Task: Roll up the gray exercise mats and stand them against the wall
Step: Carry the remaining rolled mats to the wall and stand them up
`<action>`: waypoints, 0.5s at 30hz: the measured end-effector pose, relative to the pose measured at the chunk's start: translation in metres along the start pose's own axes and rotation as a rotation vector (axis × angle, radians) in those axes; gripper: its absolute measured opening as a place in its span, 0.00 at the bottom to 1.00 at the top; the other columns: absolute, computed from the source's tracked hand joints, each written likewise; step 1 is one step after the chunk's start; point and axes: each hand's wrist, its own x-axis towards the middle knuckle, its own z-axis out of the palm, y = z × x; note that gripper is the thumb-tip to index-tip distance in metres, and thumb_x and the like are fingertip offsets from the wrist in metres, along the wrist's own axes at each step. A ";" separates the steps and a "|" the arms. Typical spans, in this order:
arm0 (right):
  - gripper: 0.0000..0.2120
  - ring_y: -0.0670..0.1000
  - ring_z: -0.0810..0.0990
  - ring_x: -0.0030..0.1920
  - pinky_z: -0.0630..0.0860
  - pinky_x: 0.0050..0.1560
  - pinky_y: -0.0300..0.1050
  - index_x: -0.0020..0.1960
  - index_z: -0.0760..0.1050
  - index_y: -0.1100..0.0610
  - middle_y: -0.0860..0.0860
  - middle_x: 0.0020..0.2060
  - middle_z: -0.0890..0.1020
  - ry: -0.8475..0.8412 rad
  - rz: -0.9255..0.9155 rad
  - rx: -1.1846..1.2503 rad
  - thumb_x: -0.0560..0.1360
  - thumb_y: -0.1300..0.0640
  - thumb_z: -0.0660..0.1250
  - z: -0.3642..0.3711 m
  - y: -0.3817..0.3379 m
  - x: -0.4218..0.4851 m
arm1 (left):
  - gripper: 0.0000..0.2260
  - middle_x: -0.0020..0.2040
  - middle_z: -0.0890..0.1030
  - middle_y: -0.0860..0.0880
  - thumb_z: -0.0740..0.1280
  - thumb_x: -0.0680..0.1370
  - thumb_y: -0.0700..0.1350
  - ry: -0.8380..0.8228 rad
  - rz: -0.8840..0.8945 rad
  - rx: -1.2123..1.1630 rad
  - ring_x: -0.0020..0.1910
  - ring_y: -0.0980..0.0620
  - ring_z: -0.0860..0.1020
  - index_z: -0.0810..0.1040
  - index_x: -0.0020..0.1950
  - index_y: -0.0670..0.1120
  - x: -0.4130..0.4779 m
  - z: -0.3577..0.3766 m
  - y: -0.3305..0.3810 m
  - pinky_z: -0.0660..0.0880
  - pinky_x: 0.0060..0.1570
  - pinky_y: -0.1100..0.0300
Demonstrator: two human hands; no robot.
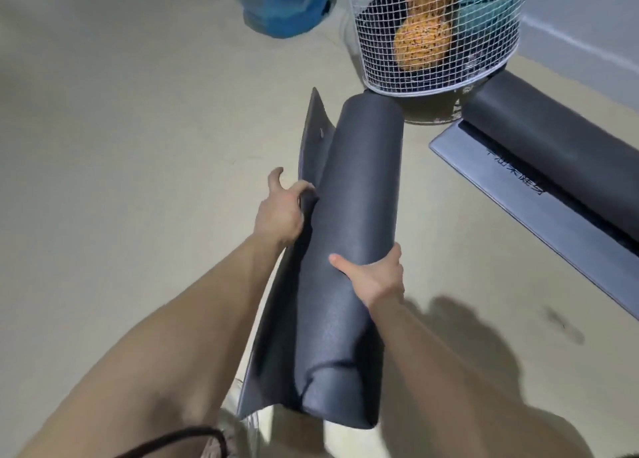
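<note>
1. Fingers (301,187) of the left hand (281,212) curl over the loose flap (313,136) of the mat (359,181) and pinch it. The right hand (375,277) grips the roll from the other side. Its thumb lies on top, and its other fingers wrap round the roll, out of sight.
2. The floor (138,146) is pale and fills most of the view. A dark shadow lies on it at the lower right.
3. The wall (587,8) is gray and shows in the top right corner, with a pale strip along its bottom.
4. The mat is dark gray and rolled into a fat tube. Both hands hold it out in front of the person. Its near end is close to the body and its far end points at the basket (439,42). The flap sticks out along the left side, not rolled in.
5. The second mat (553,153) lies on the floor at the right, well apart from the first one. It is partly rolled. The roll sits on its own flat part (518,194), which has dark writing too blurred to read.
6. The basket is white wire. It stands on the floor just past the far ends of both mats. Orange lumps (422,46) and something teal (484,8) sit inside it.
7. A blue thing (287,4), maybe a bag, lies on the floor left of the basket.
8. A thin dark cord (179,437) curves by the left arm at the bottom edge.
</note>
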 end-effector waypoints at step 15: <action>0.67 0.60 0.76 0.68 0.70 0.72 0.60 0.80 0.42 0.38 0.51 0.71 0.75 -0.083 0.017 -0.082 0.53 0.30 0.78 0.024 -0.025 -0.027 | 0.32 0.59 0.80 0.52 0.70 0.71 0.71 -0.357 -0.634 -0.522 0.55 0.50 0.80 0.75 0.63 0.49 -0.163 0.031 -0.067 0.77 0.57 0.53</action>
